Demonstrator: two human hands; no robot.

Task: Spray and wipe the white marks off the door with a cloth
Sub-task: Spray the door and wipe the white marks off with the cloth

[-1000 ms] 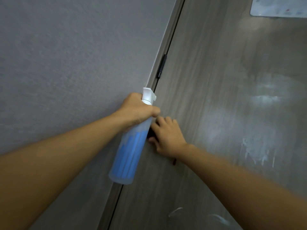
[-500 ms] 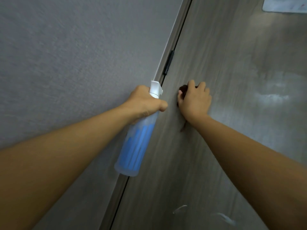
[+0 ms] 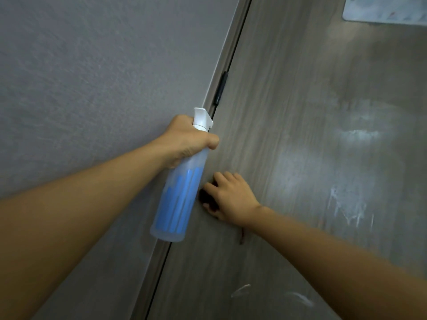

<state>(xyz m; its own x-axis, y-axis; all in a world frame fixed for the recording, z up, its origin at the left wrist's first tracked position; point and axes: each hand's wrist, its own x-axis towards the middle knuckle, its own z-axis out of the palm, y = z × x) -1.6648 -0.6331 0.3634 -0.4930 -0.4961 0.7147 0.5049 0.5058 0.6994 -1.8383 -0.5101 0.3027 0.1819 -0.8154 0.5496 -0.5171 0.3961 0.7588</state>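
I see both arms reaching forward and up toward the door point(image 3: 288, 135). My left hand point(image 3: 187, 140) is wrapped round the neck of the spray bottle point(image 3: 180, 199), thumb curled across the front just under the white spray head point(image 3: 201, 118); the bottle hangs tilted, base toward me, over the seam between door and grey wall point(image 3: 92, 77). It is translucent with blue stripes, and I can read no writing on it. My right hand point(image 3: 231, 199) lies knuckles up against the door just beside the bottle, fingers bent over a dark cloth point(image 3: 206, 199), pressing it to the wood. White marks point(image 3: 349, 209) streak the door well to the right, with two more strokes point(image 3: 240, 291) lower down. A pale sign point(image 3: 388, 9) at the top right corner is too blurred to read.
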